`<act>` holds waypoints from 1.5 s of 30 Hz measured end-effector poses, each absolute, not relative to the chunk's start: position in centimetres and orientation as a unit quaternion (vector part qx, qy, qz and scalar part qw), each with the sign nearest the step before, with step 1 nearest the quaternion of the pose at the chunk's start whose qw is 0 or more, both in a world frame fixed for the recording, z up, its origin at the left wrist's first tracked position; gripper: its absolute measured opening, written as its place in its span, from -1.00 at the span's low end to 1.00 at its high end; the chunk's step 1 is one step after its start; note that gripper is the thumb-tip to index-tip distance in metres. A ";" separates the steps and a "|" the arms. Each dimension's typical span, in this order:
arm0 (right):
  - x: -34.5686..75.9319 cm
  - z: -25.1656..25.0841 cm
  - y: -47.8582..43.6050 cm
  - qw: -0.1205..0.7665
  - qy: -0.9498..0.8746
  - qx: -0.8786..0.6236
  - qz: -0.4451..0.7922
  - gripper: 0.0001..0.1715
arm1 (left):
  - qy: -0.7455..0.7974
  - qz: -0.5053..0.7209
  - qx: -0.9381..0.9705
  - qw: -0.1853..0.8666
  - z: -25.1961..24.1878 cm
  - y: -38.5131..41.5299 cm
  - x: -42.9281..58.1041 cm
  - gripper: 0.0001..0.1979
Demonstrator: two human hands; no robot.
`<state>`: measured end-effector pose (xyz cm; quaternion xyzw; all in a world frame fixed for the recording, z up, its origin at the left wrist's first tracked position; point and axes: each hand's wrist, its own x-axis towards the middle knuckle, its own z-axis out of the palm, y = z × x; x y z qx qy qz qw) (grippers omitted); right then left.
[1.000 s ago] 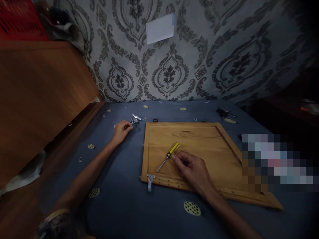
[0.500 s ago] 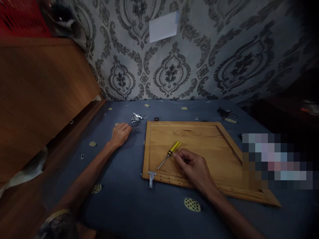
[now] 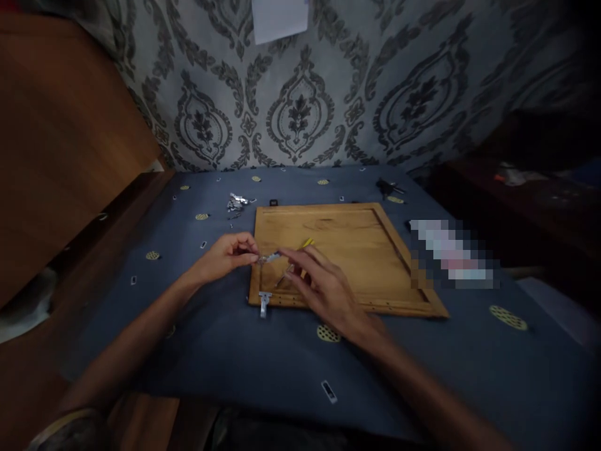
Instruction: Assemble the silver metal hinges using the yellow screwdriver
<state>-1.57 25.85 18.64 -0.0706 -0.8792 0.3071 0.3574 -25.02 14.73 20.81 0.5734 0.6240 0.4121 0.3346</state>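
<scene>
My left hand pinches a small silvery metal hinge above the left side of a wooden cabinet door. From the other side, my right hand reaches to the hinge, its index fingertip at the hinge's right end and its thumb apart below. A screwdriver with a yellow handle lies on the door, partly hidden behind my right fingers. At the door's near left corner sits another metal hinge, jutting past the near edge, which has a row of small dark holes.
Shiny metal pieces lie in a pile beyond my left hand. A small black object is behind the door, and a dark tool rests farther right. A wooden cabinet stands left; a patterned wall rises behind.
My left hand has come back from beside the metal pile, now with a hinge. My right hand has left the screwdriver's handle and moved toward the left hand. The view has shifted.
</scene>
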 end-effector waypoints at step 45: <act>0.8 17.2 21.0 0.204 -0.615 -0.268 0.713 -0.41 | 0.665 0.283 0.688 0.067 18.9 13.2 -17.4 -0.54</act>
